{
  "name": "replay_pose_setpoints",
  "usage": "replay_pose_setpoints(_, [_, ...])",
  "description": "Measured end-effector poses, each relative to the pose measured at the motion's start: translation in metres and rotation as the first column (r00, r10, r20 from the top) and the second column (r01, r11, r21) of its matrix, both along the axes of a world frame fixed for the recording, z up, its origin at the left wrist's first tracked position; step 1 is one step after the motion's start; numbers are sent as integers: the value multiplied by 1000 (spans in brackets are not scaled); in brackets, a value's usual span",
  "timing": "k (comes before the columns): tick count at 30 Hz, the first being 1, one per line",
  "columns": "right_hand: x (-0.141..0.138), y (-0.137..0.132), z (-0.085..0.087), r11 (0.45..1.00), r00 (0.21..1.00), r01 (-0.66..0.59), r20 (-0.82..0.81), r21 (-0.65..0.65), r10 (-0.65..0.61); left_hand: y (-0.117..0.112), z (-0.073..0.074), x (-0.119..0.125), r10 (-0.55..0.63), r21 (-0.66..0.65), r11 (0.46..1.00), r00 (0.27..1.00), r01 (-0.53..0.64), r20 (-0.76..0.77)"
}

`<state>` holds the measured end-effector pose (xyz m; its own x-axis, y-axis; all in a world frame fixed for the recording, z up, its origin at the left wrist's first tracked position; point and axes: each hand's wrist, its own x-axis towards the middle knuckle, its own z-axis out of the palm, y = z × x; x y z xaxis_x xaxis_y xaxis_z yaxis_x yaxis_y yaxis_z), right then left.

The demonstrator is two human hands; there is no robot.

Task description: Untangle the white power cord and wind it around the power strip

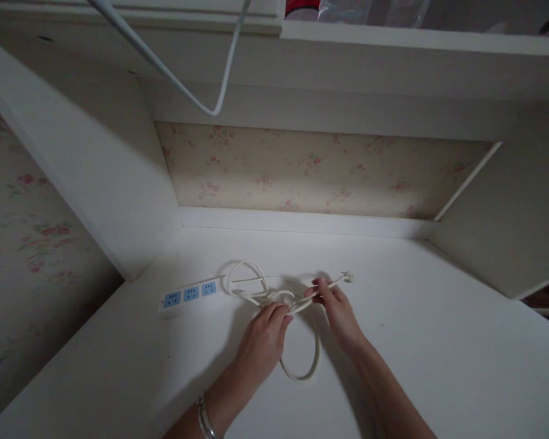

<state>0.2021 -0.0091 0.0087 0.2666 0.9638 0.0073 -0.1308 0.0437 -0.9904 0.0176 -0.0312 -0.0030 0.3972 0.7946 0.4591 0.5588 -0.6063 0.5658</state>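
- A white power strip [190, 294] lies flat on the white desk top [439, 341], towards the back left, its three blue-faced sockets turned upward; its near end is dim and hard to tell from the desk.
- Its cream cord [256, 289] runs from the strip's right end into a tangle of loops at the middle of the desk; how many turns lie there is hard to count in the low light.
- The left hand [263, 341] rests knuckles-up on the knotted part of the cord, fingers curled down onto it; the fingertips hide the point of contact, so whether it pinches or merely presses I cannot tell.
- A silver bracelet [205, 417] circles the left wrist, partly cut off by the bottom edge.
- The right hand [338, 314] pinches the cord between thumb and fingers just short of its free end.
- The plug [346, 277] sticks out beyond the right fingers, just above the desk; its prongs are too small to make out.
- One large loop of cord hangs out towards the person between the two wrists, lying on the desk.
- Above, another white cable [219, 91] dangles in a V from the upper shelf [393, 36]; both of its ends leave the picture.
- On that shelf, a red object [302, 7] and a clear plastic thing are cut off at the top edge.
- Floral wallpaper [302, 171] backs the alcove.
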Motion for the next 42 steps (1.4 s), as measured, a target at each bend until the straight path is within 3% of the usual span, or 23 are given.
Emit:
replay_pose_setpoints(6, [-7, -7, 3, 969, 923, -245, 298, -38, 245, 0, 3, 0, -17, -80, 997, 1000, 15, -18])
replay_pose_setpoints(11, [-10, -6, -1, 970, 899, -242, 370, -27, 234, -2, 2, 0, -9, -99, 995, 998, 3, -62])
replay_pose_setpoints(13, [-11, -5, -3, 980, 932, -199, 306, -15, 194, -1, 1, -1, 7, -101, 995, 999, -12, -48])
replay_pose_setpoints(16, [-13, -2, -2, 994, 994, -109, 15, -25, 110, 2, -1, -1, 46, -113, 993, 999, -45, 5])
replay_pose_setpoints(19, [-11, 1, 1, 997, 960, -32, -280, -63, 13, 5, -2, -1, 81, -145, 987, 996, -73, 47])
replay_pose_setpoints(21, [-8, 2, 2, 995, 929, -15, -369, -100, -24, 5, -1, -1, 98, -178, 980, 993, -85, 69])
replay_pose_setpoints(24, [-4, 0, 1, 983, 917, -67, -398, -171, -7, 3, 1, -1, 115, -235, 968, 988, -89, 99])
replay_pose_setpoints(28, [-7, -7, 5, 935, 925, -293, -306, -198, 225, 2, 4, -1, 147, -316, 945, 976, -90, 163])
replay_pose_setpoints(32, [-18, -13, 12, 881, 862, -458, -302, -117, 407, 1, 7, 0, 122, -389, 921, 962, -19, 242])
replay_pose_setpoints(37, [-25, -13, 14, 912, 767, -409, -554, -34, 323, -2, 11, 3, 62, -403, 914, 965, 47, 254])
replay_pose_setpoints(42, [-30, -13, 12, 923, 771, -382, -567, -45, 291, -3, 11, 4, 51, -387, 921, 968, 51, 248])
